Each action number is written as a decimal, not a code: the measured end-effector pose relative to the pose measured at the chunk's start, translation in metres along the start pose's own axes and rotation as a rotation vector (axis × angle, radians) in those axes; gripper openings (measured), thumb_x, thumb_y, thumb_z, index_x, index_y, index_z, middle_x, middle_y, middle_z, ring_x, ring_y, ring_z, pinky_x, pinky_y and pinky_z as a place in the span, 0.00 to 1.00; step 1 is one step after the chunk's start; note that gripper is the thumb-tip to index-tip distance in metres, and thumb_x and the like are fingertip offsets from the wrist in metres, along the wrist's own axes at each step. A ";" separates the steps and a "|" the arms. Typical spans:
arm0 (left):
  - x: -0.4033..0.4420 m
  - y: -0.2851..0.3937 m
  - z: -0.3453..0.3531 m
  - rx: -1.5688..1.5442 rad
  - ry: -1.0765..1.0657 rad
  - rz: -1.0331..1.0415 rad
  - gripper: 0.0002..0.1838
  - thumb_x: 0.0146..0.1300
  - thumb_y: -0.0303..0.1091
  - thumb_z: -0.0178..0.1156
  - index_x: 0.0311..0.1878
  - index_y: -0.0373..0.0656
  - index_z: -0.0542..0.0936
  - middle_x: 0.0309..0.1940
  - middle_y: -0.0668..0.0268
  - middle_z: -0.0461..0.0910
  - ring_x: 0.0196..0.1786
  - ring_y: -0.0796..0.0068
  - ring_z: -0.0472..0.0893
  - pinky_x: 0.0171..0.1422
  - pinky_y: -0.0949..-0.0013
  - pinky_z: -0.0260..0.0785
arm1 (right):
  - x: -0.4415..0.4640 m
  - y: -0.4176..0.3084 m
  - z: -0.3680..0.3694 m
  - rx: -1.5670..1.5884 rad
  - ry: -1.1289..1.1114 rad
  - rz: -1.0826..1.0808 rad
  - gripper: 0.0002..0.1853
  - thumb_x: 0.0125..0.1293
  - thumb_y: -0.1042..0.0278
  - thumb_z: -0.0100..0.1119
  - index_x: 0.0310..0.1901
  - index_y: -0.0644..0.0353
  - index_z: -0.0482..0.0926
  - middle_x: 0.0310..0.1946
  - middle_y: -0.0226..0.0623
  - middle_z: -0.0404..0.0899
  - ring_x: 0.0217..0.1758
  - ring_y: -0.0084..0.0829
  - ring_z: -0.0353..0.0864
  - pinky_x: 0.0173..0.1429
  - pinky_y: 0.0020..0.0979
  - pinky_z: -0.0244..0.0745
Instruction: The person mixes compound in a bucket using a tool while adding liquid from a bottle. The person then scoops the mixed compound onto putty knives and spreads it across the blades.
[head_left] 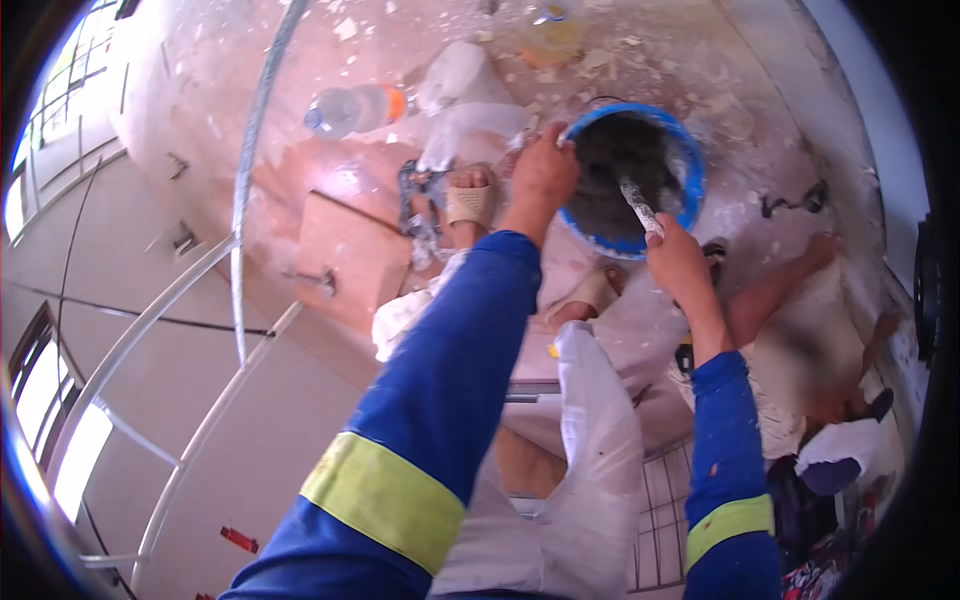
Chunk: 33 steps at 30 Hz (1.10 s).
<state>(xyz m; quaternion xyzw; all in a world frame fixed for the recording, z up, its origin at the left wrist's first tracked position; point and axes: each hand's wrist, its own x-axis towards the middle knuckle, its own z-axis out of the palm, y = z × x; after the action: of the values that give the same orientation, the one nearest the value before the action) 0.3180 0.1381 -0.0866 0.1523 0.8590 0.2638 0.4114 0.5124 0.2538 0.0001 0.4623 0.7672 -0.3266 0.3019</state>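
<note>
A blue-rimmed bucket (693,150) holds a dark grey mix (615,165) and stands on the floor in front of me. My left hand (545,178) is closed on the bucket's left rim. In my right hand (682,262) is a pale, mix-spattered stick (636,200), gripped near its upper end. It slants into the bucket, and its lower end is hidden in the grey mix. My sandalled feet are on the near side of the bucket.
Plastic bottles (355,110) and a white bag (460,80) lie beyond a brown board (345,245). White metal tubing (240,200) rises at left. Another person (800,350) is close at right, one arm reaching toward my right forearm. Debris litters the floor.
</note>
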 end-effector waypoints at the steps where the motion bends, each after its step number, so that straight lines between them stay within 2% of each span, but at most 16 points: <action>1: 0.004 -0.003 0.006 0.005 0.028 0.082 0.23 0.74 0.44 0.55 0.70 0.54 0.75 0.58 0.44 0.81 0.62 0.42 0.80 0.68 0.46 0.71 | -0.004 -0.001 -0.010 -0.006 0.020 0.064 0.20 0.73 0.64 0.52 0.63 0.63 0.74 0.49 0.63 0.83 0.56 0.63 0.81 0.59 0.56 0.75; 3: 0.008 -0.004 0.006 -0.001 -0.038 0.099 0.25 0.74 0.44 0.55 0.73 0.56 0.73 0.57 0.46 0.82 0.62 0.43 0.80 0.67 0.47 0.71 | 0.011 0.008 -0.015 -0.001 0.057 0.181 0.22 0.74 0.63 0.52 0.64 0.64 0.73 0.51 0.64 0.82 0.59 0.63 0.80 0.62 0.55 0.74; 4: 0.007 -0.006 0.009 -0.020 -0.016 0.109 0.26 0.74 0.44 0.55 0.73 0.55 0.74 0.56 0.46 0.82 0.61 0.42 0.81 0.66 0.48 0.72 | 0.032 0.022 -0.001 0.001 0.063 0.142 0.23 0.73 0.63 0.51 0.65 0.66 0.71 0.52 0.64 0.82 0.57 0.63 0.81 0.60 0.54 0.76; 6: 0.011 -0.008 0.015 -0.047 0.021 0.140 0.26 0.74 0.44 0.56 0.73 0.55 0.74 0.54 0.47 0.83 0.58 0.42 0.82 0.64 0.49 0.73 | 0.086 0.029 0.036 0.061 0.087 0.033 0.22 0.68 0.68 0.56 0.61 0.69 0.71 0.44 0.66 0.84 0.52 0.64 0.84 0.57 0.57 0.78; 8: 0.012 -0.009 0.004 -0.056 -0.013 0.136 0.26 0.73 0.45 0.57 0.73 0.55 0.75 0.53 0.46 0.84 0.57 0.42 0.82 0.63 0.50 0.74 | 0.076 -0.022 0.048 0.077 0.098 0.110 0.26 0.65 0.70 0.56 0.64 0.71 0.68 0.44 0.66 0.84 0.51 0.63 0.85 0.58 0.55 0.79; 10: 0.012 -0.006 0.004 -0.087 -0.016 0.161 0.26 0.73 0.45 0.57 0.72 0.52 0.75 0.50 0.45 0.85 0.55 0.43 0.83 0.61 0.51 0.74 | 0.061 -0.025 0.057 0.102 0.112 0.065 0.27 0.66 0.73 0.53 0.67 0.71 0.67 0.42 0.66 0.85 0.50 0.62 0.86 0.57 0.54 0.80; 13: 0.018 0.003 -0.008 -0.030 -0.149 0.082 0.26 0.74 0.43 0.56 0.73 0.51 0.74 0.47 0.45 0.85 0.54 0.44 0.84 0.60 0.52 0.74 | 0.028 -0.014 0.043 0.018 -0.075 -0.052 0.28 0.67 0.71 0.52 0.69 0.69 0.67 0.40 0.65 0.85 0.48 0.61 0.87 0.53 0.54 0.82; 14: 0.023 0.002 -0.008 -0.025 -0.141 0.143 0.26 0.74 0.42 0.55 0.73 0.49 0.74 0.45 0.44 0.85 0.52 0.43 0.84 0.59 0.51 0.74 | 0.018 -0.011 0.034 0.023 -0.074 -0.049 0.29 0.67 0.70 0.54 0.70 0.67 0.66 0.40 0.64 0.85 0.46 0.60 0.87 0.51 0.54 0.82; 16: 0.023 0.009 -0.012 -0.052 -0.177 0.075 0.26 0.75 0.43 0.55 0.73 0.50 0.73 0.46 0.42 0.85 0.53 0.43 0.84 0.58 0.51 0.74 | 0.003 -0.013 0.006 0.039 -0.075 -0.045 0.32 0.68 0.68 0.58 0.73 0.64 0.65 0.39 0.61 0.86 0.43 0.58 0.87 0.46 0.53 0.82; 18: 0.023 0.010 -0.014 -0.051 -0.191 0.043 0.26 0.76 0.42 0.53 0.74 0.49 0.72 0.47 0.39 0.83 0.53 0.40 0.83 0.57 0.49 0.73 | -0.002 -0.020 -0.024 -0.058 0.014 0.014 0.30 0.70 0.68 0.56 0.73 0.60 0.67 0.38 0.58 0.86 0.42 0.57 0.87 0.44 0.53 0.81; 20: 0.024 0.007 -0.012 -0.029 -0.116 0.167 0.25 0.77 0.42 0.53 0.74 0.49 0.72 0.46 0.39 0.83 0.53 0.39 0.83 0.57 0.49 0.73 | 0.009 -0.012 -0.029 -0.167 0.168 0.016 0.25 0.72 0.68 0.52 0.69 0.61 0.72 0.35 0.53 0.87 0.39 0.54 0.88 0.42 0.52 0.82; 23: 0.022 0.000 -0.009 -0.011 -0.082 0.207 0.25 0.77 0.43 0.52 0.74 0.49 0.73 0.45 0.40 0.84 0.51 0.38 0.83 0.56 0.47 0.74 | 0.059 0.006 -0.021 -0.362 0.041 0.044 0.24 0.68 0.70 0.54 0.66 0.63 0.74 0.36 0.47 0.88 0.42 0.49 0.90 0.45 0.48 0.85; 24: 0.023 0.000 -0.008 -0.009 -0.082 0.199 0.25 0.78 0.44 0.52 0.73 0.48 0.73 0.45 0.40 0.84 0.50 0.38 0.83 0.56 0.47 0.74 | 0.057 0.007 -0.005 -0.414 0.110 0.033 0.17 0.70 0.70 0.53 0.58 0.64 0.78 0.38 0.47 0.89 0.43 0.50 0.90 0.46 0.46 0.85; 27: 0.020 -0.001 -0.005 -0.070 -0.083 0.170 0.24 0.78 0.44 0.52 0.72 0.48 0.74 0.46 0.41 0.84 0.50 0.38 0.83 0.56 0.46 0.74 | 0.056 -0.009 0.025 -0.253 0.076 0.157 0.16 0.71 0.69 0.51 0.56 0.66 0.78 0.40 0.50 0.89 0.46 0.50 0.90 0.48 0.46 0.85; 28: 0.021 0.000 -0.005 -0.072 -0.082 0.170 0.24 0.78 0.44 0.52 0.72 0.48 0.74 0.46 0.41 0.84 0.50 0.38 0.83 0.56 0.46 0.74 | 0.052 -0.012 0.027 -0.187 -0.016 0.162 0.19 0.70 0.68 0.52 0.58 0.70 0.76 0.43 0.54 0.88 0.49 0.53 0.89 0.51 0.48 0.84; 33: 0.020 0.007 -0.016 -0.076 -0.099 0.175 0.24 0.78 0.44 0.52 0.71 0.46 0.75 0.46 0.41 0.84 0.49 0.38 0.84 0.56 0.46 0.74 | 0.049 -0.006 0.067 0.032 -0.117 0.190 0.20 0.68 0.68 0.52 0.57 0.71 0.75 0.45 0.59 0.86 0.51 0.58 0.87 0.55 0.52 0.81</action>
<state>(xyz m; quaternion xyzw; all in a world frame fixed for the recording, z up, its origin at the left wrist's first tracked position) 0.2933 0.1480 -0.0872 0.2242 0.8104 0.3232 0.4341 0.4988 0.2243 -0.0769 0.5178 0.6958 -0.3350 0.3682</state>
